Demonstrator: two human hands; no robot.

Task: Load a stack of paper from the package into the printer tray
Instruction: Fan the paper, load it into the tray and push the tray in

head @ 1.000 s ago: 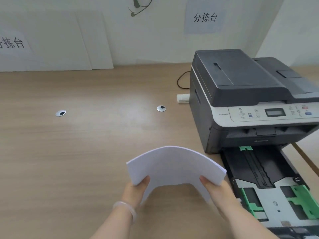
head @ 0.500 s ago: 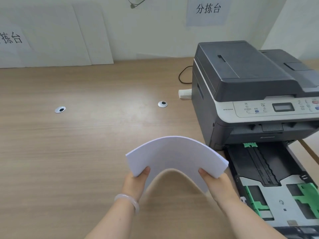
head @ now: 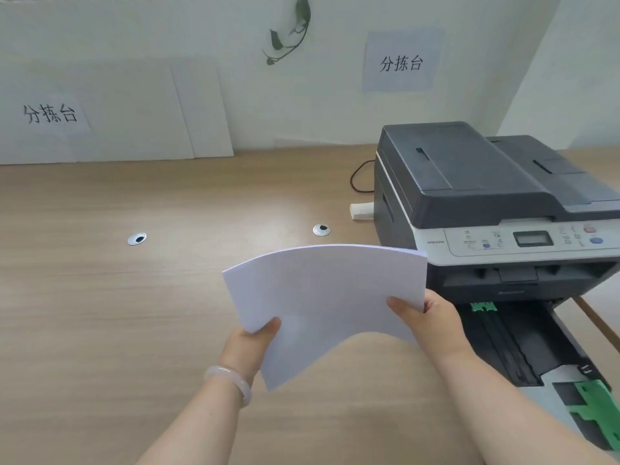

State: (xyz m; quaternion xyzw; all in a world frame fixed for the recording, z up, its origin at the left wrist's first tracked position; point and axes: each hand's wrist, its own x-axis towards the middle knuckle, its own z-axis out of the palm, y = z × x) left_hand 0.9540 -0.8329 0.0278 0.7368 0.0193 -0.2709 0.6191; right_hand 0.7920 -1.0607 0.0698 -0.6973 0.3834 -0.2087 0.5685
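In the middle of the frame we hold a stack of paper (head: 322,297) in the air above the wooden table (head: 100,313), bowed upward into an arch so that its middle rises and its two side edges hang lower. Our left hand (head: 250,344), at lower centre, has closed on the stack's lower left edge: the thumb lies on top of the sheets and the fingers are hidden beneath them. A pale bracelet (head: 231,380) circles that wrist. Our right hand (head: 432,320), just right of centre, pinches the stack's right edge in the same way, thumb over the top sheet, the rest of the fingers tucked under and out of sight.

The paper's upper right corner overlaps the front left of the printer (head: 486,196), which sits at the right of the frame; whether the two touch we cannot tell from this angle. Below the printer, at the lower right, the paper tray (head: 503,340) stands pulled out, its dark floor bare, with green guides (head: 593,407) near its front end and a smaller green tab at its back. The stack sits to the left of the tray and above it, not inside it.

Two round metal grommets (head: 321,230) are set in the tabletop left of the printer. White signs (head: 401,63) with black characters hang on the wall across the top.
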